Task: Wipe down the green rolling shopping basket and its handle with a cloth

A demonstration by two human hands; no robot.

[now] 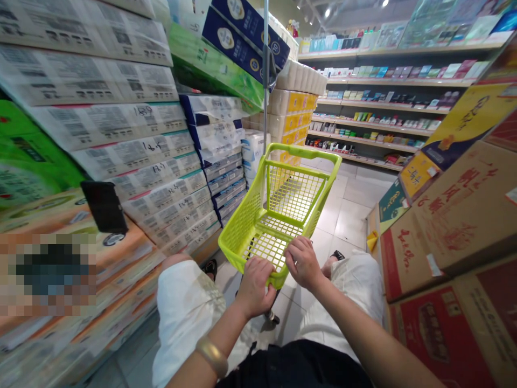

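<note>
A lime-green plastic shopping cart basket (294, 196) with mesh walls and floor stands in front of me, its inside showing only the grid. My left hand (255, 285) is closed over the near rim, fingers curled across the edge and thumb on my side. At the near right corner, my right hand (304, 262) is closed with bent fingers on the rim; its fingertips are partly hidden. A gold bangle (211, 355) circles my left wrist. Dark legs and a wheel of the cart show partly below the basket.
Stacked paper-wrapped packs (161, 145) rise on the left, beside orange packs (137, 242) with a black device (104, 206) on top. Cardboard cartons (448, 210) line the right. A metal pole (265, 113) stands ahead. Product shelves (388, 83) run along the back, beyond white floor tiles (350, 221).
</note>
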